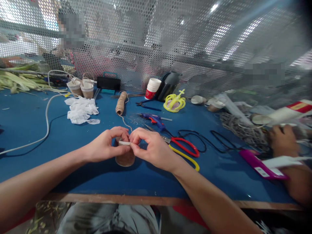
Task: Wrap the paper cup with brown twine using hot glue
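Low at the centre of the head view is a small brown, twine-wrapped paper cup (125, 160) with a pale rim. My left hand (113, 143) is closed around the cup's left side, thumb along the front of the rim. On the other side, my right hand (149, 146) pinches at the rim with thumb and forefinger. A strand of twine (127, 123) runs from a twine spool (121, 103) down to the fingers of my right hand; its end is hidden there. Just right of my right hand lie scissors (185, 146) with red and yellow handles.
A blue glue gun (154, 120) and pliers (148, 105) lie beyond my hands. Stacked paper cups (153, 87), a yellow crown-shaped piece (174, 103) and crumpled white plastic (82, 110) are farther back. At right, a co-worker's hand (284, 139) is near grey cord (241, 128) and a purple box (262, 165).
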Demonstrator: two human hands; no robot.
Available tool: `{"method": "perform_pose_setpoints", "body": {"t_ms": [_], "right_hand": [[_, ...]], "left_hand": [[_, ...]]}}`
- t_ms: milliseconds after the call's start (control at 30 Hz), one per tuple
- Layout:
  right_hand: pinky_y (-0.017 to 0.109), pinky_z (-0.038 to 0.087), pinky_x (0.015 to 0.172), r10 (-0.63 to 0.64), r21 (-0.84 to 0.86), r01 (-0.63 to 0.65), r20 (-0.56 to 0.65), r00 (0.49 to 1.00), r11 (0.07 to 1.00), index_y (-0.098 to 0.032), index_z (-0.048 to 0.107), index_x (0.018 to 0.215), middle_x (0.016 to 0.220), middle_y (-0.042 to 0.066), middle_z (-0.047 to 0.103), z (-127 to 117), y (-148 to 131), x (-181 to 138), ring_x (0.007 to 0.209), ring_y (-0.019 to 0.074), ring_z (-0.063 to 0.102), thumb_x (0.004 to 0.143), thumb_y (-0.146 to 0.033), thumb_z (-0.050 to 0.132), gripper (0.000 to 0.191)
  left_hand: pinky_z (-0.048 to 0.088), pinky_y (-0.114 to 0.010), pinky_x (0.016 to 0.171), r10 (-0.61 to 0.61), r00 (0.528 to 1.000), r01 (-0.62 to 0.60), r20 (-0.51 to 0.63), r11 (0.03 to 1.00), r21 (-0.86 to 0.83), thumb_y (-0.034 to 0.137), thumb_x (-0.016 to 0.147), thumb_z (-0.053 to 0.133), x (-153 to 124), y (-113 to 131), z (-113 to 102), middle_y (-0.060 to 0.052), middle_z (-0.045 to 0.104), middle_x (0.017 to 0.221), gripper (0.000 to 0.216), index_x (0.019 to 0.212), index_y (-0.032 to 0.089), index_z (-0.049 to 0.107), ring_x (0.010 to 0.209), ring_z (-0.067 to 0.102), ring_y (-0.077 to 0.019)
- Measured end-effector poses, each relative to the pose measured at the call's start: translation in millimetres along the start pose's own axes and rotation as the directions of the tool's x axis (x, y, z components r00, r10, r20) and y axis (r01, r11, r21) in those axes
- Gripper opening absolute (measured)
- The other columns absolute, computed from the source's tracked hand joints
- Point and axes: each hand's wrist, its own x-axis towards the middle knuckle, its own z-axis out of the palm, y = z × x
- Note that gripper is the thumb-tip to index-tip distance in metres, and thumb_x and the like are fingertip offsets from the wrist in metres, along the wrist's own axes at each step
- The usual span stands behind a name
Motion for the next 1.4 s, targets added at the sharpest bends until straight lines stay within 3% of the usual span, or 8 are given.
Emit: {"method": "perform_pose_setpoints", "body": {"t_ms": [333,433,500,633,800,1000,1233,1400], "right_hand": [[0.031,0.044,0.078,-0.112,-0.088,0.107,-0.057,0.992,0.99,-0.018,0.052,0.074,0.083,0.005,0.06,-7,1,3,0.084,0.0155,0.054,0.081,-0.014,0.05,0.008],[0.03,0.044,0.079,-0.012,-0.134,-0.022,-0.245,0.969,0.991,-0.017,0.055,0.081,0.087,0.005,0.062,-16,2,4,0.083,0.0149,0.056,0.083,-0.019,0.048,0.007],[0.028,0.045,0.07,0.144,-0.146,-0.187,-0.265,0.954,0.971,-0.016,0.057,0.079,0.078,0.003,0.063,-21,4,4,0.072,0.014,0.056,0.084,-0.024,0.048,0.013],[0.028,0.044,0.064,0.357,-0.086,-0.356,-0.011,0.934,0.93,-0.015,0.063,0.076,0.072,0.004,0.065,-22,11,5,0.067,0.015,0.057,0.086,-0.034,0.045,0.028],[0.031,0.044,0.078,0.334,0.207,-0.352,0.116,0.935,0.913,-0.015,0.063,0.092,0.092,0.006,0.065,-15,14,9,0.086,0.017,0.058,0.081,-0.036,0.053,0.025],[0.028,0.042,0.071,0.293,0.307,-0.331,0.162,0.942,0.892,-0.015,0.056,0.065,0.086,0.005,0.06,-20,10,15,0.077,0.0137,0.053,0.073,-0.04,0.062,0.027],[0.027,0.04,0.068,0.211,0.189,-0.304,0.397,0.893,0.934,-0.016,0.051,0.064,0.078,0.002,0.058,-43,-1,25,0.071,0.0118,0.049,0.072,-0.034,0.065,0.024],[0.026,0.042,0.071,0.12,0.209,-0.227,0.427,0.896,0.951,-0.015,0.055,0.07,0.081,0.001,0.059,-42,-13,47,0.072,0.0103,0.051,0.075,-0.02,0.06,0.008]], "left_hand": [[0.037,-0.034,0.092,0.026,1.0,-0.026,-0.005,1.0,0.013,0.021,0.075,0.055,-1,1,-5,-0.008,0.059,0.093,0.01,0.068,0.014,0.054,0.102,0.052,-0.0206],[0.034,-0.035,0.097,-0.009,1.0,0.01,0.01,0.999,-0.048,0.02,0.074,0.056,-1,-2,-7,-0.007,0.061,0.094,0.007,0.07,0.015,0.054,0.113,0.047,-0.0223],[0.031,-0.037,0.099,-0.036,0.999,0.038,0.025,0.993,-0.107,0.021,0.074,0.057,-1,-3,-8,-0.007,0.062,0.094,0.006,0.071,0.015,0.055,0.117,0.044,-0.023],[0.03,-0.036,0.099,-0.104,0.994,0.106,0.023,0.958,-0.265,0.025,0.074,0.059,0,-5,-8,-0.006,0.063,0.09,0.013,0.067,0.016,0.055,0.116,0.046,-0.0231],[0.039,-0.032,0.083,-0.195,0.979,0.202,0.066,0.853,-0.482,0.03,0.071,0.065,0,-7,-6,-0.005,0.062,0.09,0.018,0.067,0.014,0.056,0.1,0.053,-0.0212],[0.039,-0.026,0.073,-0.228,0.96,0.279,0.161,0.743,-0.608,0.027,0.066,0.07,-3,-8,-7,-0.002,0.064,0.083,0.018,0.067,0.013,0.058,0.081,0.056,-0.0138],[0.036,-0.037,0.092,-0.057,0.931,0.299,0.361,0.685,-0.664,0.021,0.066,0.07,-4,-5,-8,-0.008,0.068,0.098,0.013,0.065,0.013,0.06,0.105,0.056,-0.0228],[0.031,-0.041,0.101,0.078,0.888,0.264,0.453,0.72,-0.642,0.022,0.068,0.069,-6,-2,-10,-0.011,0.055,0.126,0.01,0.067,0.015,0.062,0.131,0.032,-0.0266]]}}
